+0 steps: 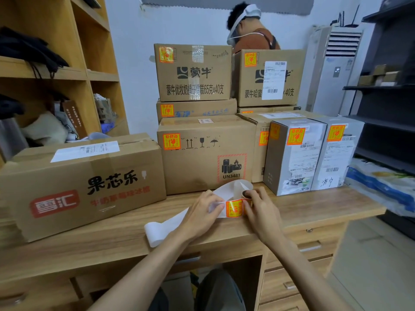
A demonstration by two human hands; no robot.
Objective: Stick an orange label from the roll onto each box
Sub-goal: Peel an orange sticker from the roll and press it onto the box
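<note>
Over the wooden desk (314, 205) my left hand (202, 212) pinches the white backing strip (164, 230) of the label roll, and my right hand (260, 212) grips the small roll (246, 194). Between them sits one orange label (234, 208) on the strip. A large brown box (74, 187) at the left shows no orange label on its visible faces. The brown box with battery mark (206, 158), the stacked boxes behind it (193, 72) and the grey boxes at the right (294, 156) each carry an orange label.
Wooden shelves (74, 70) with clutter stand at the left. Dark metal shelving (386, 104) is at the right, above a printed sack (381, 189). Behind the boxes is a person (251, 30). Desk drawers (298, 277) lie below right.
</note>
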